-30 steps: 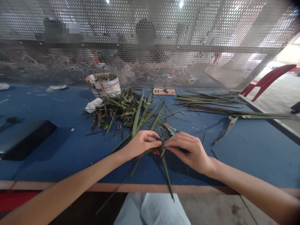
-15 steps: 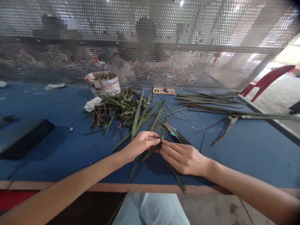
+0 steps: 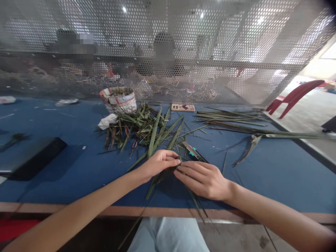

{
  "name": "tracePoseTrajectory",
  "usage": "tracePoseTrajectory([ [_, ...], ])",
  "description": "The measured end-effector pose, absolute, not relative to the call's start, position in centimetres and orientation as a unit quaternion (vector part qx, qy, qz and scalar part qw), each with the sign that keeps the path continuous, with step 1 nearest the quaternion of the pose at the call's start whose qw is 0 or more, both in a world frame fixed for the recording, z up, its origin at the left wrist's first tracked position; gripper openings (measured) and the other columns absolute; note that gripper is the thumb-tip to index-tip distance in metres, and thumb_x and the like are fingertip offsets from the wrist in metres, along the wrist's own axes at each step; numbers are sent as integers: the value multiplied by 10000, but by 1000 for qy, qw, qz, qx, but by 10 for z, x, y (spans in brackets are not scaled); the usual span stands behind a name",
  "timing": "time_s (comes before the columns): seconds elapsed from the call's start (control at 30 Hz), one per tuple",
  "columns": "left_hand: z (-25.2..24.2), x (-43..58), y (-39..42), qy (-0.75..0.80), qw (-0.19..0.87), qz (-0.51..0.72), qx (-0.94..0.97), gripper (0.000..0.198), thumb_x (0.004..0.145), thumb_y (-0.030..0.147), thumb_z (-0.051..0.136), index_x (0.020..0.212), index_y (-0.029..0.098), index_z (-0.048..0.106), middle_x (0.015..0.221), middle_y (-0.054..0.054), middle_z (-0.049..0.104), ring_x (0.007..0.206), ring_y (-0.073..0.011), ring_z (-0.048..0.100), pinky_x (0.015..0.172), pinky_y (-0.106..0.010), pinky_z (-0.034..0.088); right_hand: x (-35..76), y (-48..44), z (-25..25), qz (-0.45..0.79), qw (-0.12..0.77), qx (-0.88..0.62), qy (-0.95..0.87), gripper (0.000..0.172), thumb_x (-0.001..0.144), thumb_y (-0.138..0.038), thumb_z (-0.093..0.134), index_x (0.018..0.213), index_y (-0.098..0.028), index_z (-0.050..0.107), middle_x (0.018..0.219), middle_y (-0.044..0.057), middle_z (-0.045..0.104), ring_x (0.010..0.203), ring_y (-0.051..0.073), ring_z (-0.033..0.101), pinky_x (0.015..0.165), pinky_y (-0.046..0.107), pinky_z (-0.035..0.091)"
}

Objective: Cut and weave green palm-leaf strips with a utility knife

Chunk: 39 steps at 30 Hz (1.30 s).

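My left hand (image 3: 162,161) is closed, its thumb and fingers pinching a small bunch of green leaf strips (image 3: 179,159) over the front of the table. From the other side my right hand (image 3: 201,177) grips the same strips, fingertips close to the left ones. Loose ends of the strips hang down below my hands towards the table's front edge. Just beyond the right hand lies a box cutter (image 3: 193,150) with a teal slider and its blade out. A heap of cut green leaves (image 3: 143,122) spreads behind my left hand.
A newspaper-covered pot (image 3: 119,99) and a phone (image 3: 183,107) stand near the perforated metal screen (image 3: 210,45). Long leaf strips (image 3: 233,117) lie at the back right of the blue table (image 3: 275,175). At left is a black case (image 3: 36,157); a red chair (image 3: 295,96) stands right.
My right hand has shifted slightly left and its fingers have moved on the leaf strips. The hanging strip ends have swung a little. The camera view has tilted slightly up.
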<state>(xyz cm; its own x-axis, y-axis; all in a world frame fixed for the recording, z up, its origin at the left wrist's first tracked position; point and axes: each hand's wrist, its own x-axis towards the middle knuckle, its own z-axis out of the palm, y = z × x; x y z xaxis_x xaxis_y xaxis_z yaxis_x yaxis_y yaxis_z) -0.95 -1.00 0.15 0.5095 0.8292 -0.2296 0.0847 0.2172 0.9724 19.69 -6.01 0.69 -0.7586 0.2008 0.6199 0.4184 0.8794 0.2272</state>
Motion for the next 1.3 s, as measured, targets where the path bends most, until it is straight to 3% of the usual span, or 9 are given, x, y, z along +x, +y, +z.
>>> tracePoseTrajectory([
  [0.17, 12, -12, 14, 380, 736, 355, 433, 116, 757, 158, 695, 855, 96, 684, 897, -93, 721, 744, -134, 679, 717, -211, 528, 197, -52, 7, 111, 489, -371, -781, 180, 954, -178, 403, 1049, -203, 554, 985, 61, 636, 919, 163, 590, 858, 332, 461],
  [0.27, 19, -8, 29, 379, 765, 411, 321, 65, 799, 92, 626, 828, 103, 684, 849, -67, 726, 640, -96, 668, 633, -171, 533, 195, -45, 6, 206, 561, -417, -685, 210, 989, -268, 340, 1081, -216, 522, 967, 51, 618, 917, 168, 571, 852, 338, 442],
  [0.43, 25, 5, 43, 325, 763, 492, 264, 106, 835, 65, 572, 815, 108, 668, 798, -39, 723, 644, -104, 673, 619, -183, 539, 184, -40, 11, 193, 382, -404, -808, 357, 983, -357, 385, 793, -227, 658, 784, 16, 668, 949, 188, 543, 958, 386, 318],
  [0.5, 27, 9, 46, 315, 759, 510, 253, 89, 826, 63, 589, 798, 109, 660, 752, -28, 713, 636, -104, 672, 628, -185, 541, 177, -38, 13, 187, 336, -402, -831, 381, 982, -365, 392, 767, -223, 673, 738, 7, 679, 907, 175, 556, 946, 372, 310],
  [0.63, 29, 14, 54, 307, 759, 524, 237, 82, 806, 68, 627, 739, 117, 630, 674, -21, 688, 662, -115, 685, 634, -178, 544, 165, -25, 11, 206, 300, -398, -842, 380, 963, -342, 440, 688, -195, 656, 597, -11, 650, 737, 147, 588, 884, 319, 348],
  [0.8, 22, 15, 64, 321, 726, 557, 246, 123, 809, 45, 615, 711, 119, 619, 603, 4, 656, 563, -90, 655, 573, -163, 528, 162, -13, 5, 259, 304, -405, -822, 390, 936, -262, 430, 584, -154, 559, 466, -33, 530, 484, 92, 497, 628, 224, 385],
  [1.03, 14, 6, 70, 330, 705, 580, 241, 149, 812, 27, 607, 692, 116, 610, 601, -5, 659, 568, -75, 653, 585, -134, 530, 160, -31, 2, 257, 273, -348, -859, 366, 858, -167, 480, 494, -161, 450, 409, -45, 486, 425, 66, 445, 602, 194, 393],
  [1.3, 14, 6, 70, 337, 706, 570, 252, 120, 813, 45, 613, 712, 108, 630, 611, -16, 663, 559, -85, 645, 563, -156, 521, 162, -38, 0, 312, 251, -353, -845, 338, 861, -198, 488, 528, -153, 524, 419, -41, 502, 400, 67, 462, 518, 178, 390],
])
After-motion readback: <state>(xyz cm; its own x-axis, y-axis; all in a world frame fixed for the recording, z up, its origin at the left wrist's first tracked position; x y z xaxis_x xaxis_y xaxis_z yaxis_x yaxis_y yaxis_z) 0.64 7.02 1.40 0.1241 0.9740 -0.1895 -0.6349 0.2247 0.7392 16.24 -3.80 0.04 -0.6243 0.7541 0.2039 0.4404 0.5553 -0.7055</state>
